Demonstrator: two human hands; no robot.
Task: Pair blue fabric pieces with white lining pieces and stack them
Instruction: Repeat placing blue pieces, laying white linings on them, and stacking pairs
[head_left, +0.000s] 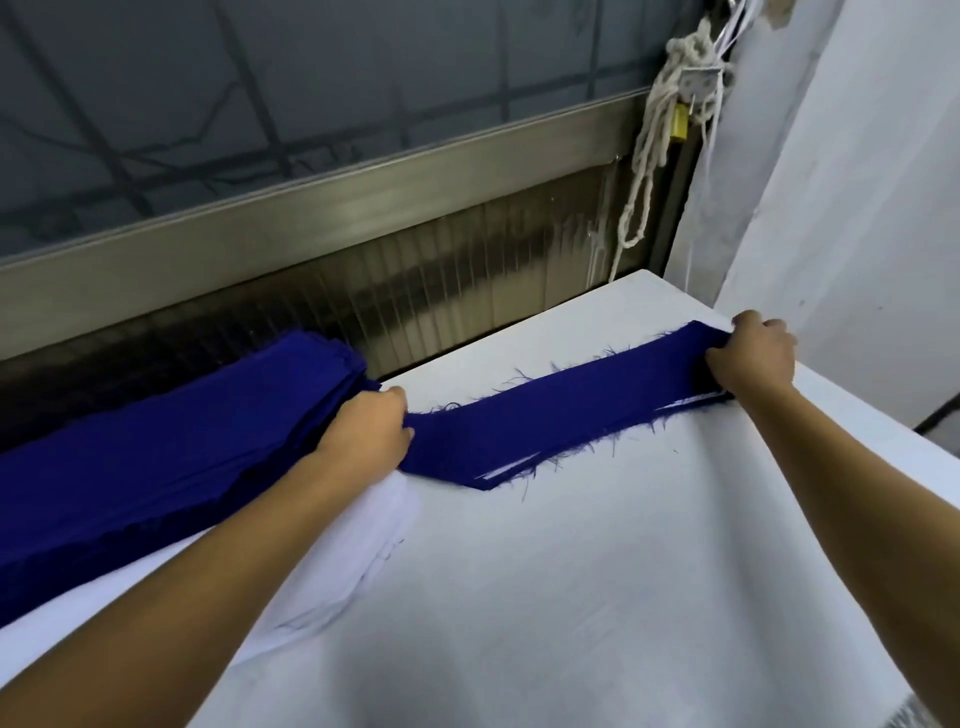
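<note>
A long blue fabric strip (561, 415) with frayed, thready edges lies stretched across the white table (571, 597), bent in a shallow angle near its nearer end, and the person grips it at both ends. The left hand (363, 434) is closed around the strip's left end, fingers curled over the cloth, knuckles up. The right hand (753, 361) is closed on the strip's right end, pinching it with fingers bunched and thumb tucked against the cloth near the table's far right edge. Thin slivers of white lining (501, 470) peek from beneath the strip along its nearer edge, once close to the bend and again just below the right hand, so the blue piece sits on top of white lining. To the left of the strip, touching the left hand, a thick stack of blue fabric pieces (156, 457) runs along the table's far edge, its layered ends visible just beyond the left hand. Nearer than the strip's left end, beneath the left forearm, lies a pile of white lining pieces (374, 525). Beyond the strip, past the table's far edge, stands a metal window frame (311, 208), and to the right of that hangs a knotted white cord (660, 130) beside the white wall (857, 182).
</note>
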